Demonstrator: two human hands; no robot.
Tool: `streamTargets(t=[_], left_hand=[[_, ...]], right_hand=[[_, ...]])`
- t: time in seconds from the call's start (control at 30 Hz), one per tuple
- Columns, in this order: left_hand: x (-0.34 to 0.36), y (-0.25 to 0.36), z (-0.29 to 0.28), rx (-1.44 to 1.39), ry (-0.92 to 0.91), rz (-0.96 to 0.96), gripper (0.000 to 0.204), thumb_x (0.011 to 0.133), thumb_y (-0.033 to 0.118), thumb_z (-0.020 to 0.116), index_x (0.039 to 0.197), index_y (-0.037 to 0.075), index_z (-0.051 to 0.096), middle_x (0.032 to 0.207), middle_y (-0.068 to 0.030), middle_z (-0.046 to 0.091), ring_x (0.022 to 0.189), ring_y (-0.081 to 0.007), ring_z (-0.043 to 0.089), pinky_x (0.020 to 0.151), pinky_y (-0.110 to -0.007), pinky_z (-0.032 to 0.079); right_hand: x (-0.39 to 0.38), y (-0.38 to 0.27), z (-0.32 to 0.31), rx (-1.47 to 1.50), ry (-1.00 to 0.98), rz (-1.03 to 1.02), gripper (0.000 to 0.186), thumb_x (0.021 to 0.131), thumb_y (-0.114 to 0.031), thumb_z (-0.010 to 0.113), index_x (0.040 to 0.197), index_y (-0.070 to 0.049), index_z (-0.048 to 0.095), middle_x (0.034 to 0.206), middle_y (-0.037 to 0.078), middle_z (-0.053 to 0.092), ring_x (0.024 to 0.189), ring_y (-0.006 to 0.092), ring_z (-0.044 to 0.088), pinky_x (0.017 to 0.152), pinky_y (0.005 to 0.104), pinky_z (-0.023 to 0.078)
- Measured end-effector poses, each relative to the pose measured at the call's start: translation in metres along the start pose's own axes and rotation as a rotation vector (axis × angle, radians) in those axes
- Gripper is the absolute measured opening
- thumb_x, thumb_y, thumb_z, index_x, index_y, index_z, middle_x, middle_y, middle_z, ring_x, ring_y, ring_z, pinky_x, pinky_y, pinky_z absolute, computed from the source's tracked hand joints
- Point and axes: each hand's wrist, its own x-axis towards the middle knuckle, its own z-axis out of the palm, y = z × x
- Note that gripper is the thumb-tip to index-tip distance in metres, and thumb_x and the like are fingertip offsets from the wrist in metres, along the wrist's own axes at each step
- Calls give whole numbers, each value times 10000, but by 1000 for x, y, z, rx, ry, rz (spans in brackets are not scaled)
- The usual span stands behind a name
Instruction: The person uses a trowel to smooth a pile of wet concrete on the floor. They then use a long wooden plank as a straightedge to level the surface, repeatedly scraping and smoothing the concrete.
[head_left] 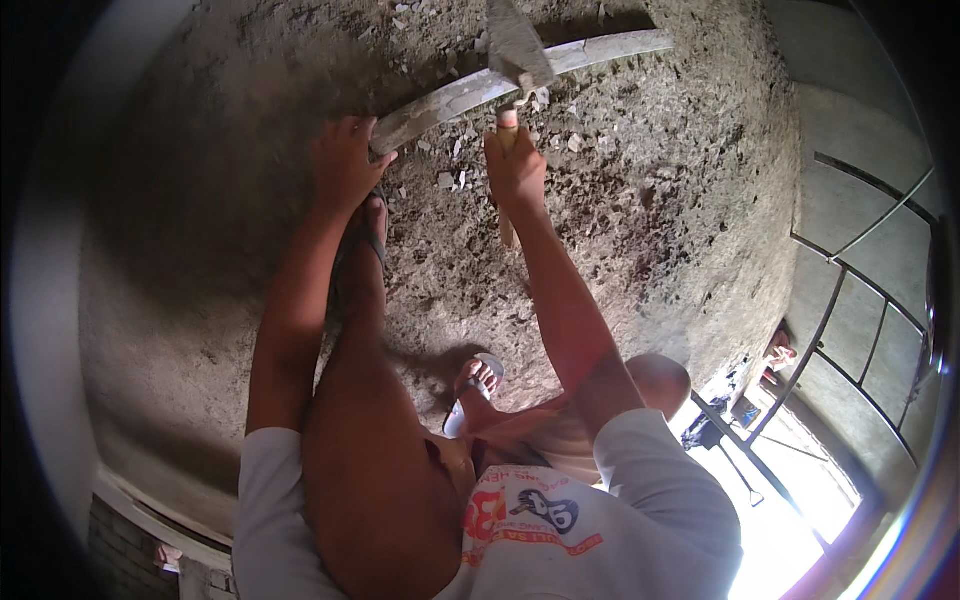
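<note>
A masonry trowel is in my right hand (518, 172), whose fingers are wrapped round its light wooden handle. Its grey pointed blade (520, 52) reaches away from me and covers part of a long, narrow, dusty board (450, 103). Whether the blade touches the board I cannot tell. My left hand (347, 165) is closed on the board's near left end, thumb on one side and fingers on the other. The board slants from there up to the far right, over rough ground (620, 200) with loose pale chips.
My sandalled feet (478, 375) stand on the dirt, the left one close behind my left hand. At the right, a dark metal frame (840, 290) stands by a pale wall. Bright light enters at the lower right, where a long-handled tool (740, 470) shows.
</note>
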Motion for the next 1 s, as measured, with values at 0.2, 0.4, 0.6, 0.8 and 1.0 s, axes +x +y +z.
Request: streamTargets(t=[0.2, 0.4, 0.6, 0.8, 1.0], left_hand=[[0, 5, 10, -51, 8, -32, 656, 714, 464, 803, 1251, 147, 598, 1157, -57, 574, 1113, -286, 532, 899, -478, 414], [-6, 3, 7, -53, 34, -40, 654, 724, 470, 796, 1233, 106, 605, 1182, -115, 611, 1110, -319, 567, 903, -466, 440], [-11, 2, 13, -101, 38, -97, 682, 712, 459, 807, 1277, 148, 585, 1174, -68, 566, 1140, -302, 525, 930, -494, 407], [-10, 2, 13, -64, 50, -87, 677, 723, 452, 805, 1285, 148, 579, 1186, -74, 563, 1144, -299, 523, 916, -489, 418], [-4, 8, 15, -96, 36, -99, 658, 731, 454, 794, 1270, 142, 581, 1197, -74, 553, 1142, -304, 517, 912, -495, 415]], right_hand=[[-20, 6, 16, -101, -45, -118, 284, 933, -197, 621, 1003, 46, 493, 660, 201, 640, 528, 320, 673, 458, 411, 539], [-27, -31, 10, 100, 15, 64, 288, 916, -240, 637, 918, 27, 530, 658, 218, 649, 574, 371, 688, 500, 435, 543], [-34, -48, 4, 111, 89, 24, 299, 925, -245, 634, 941, 36, 534, 680, 211, 657, 590, 366, 694, 507, 448, 541], [-29, -35, 11, 25, -71, 20, 276, 937, -200, 631, 953, 53, 520, 645, 210, 636, 579, 360, 692, 481, 444, 527], [-34, -13, 16, 9, -109, 3, 271, 935, -186, 643, 946, 55, 518, 643, 187, 640, 539, 300, 685, 423, 391, 503]])
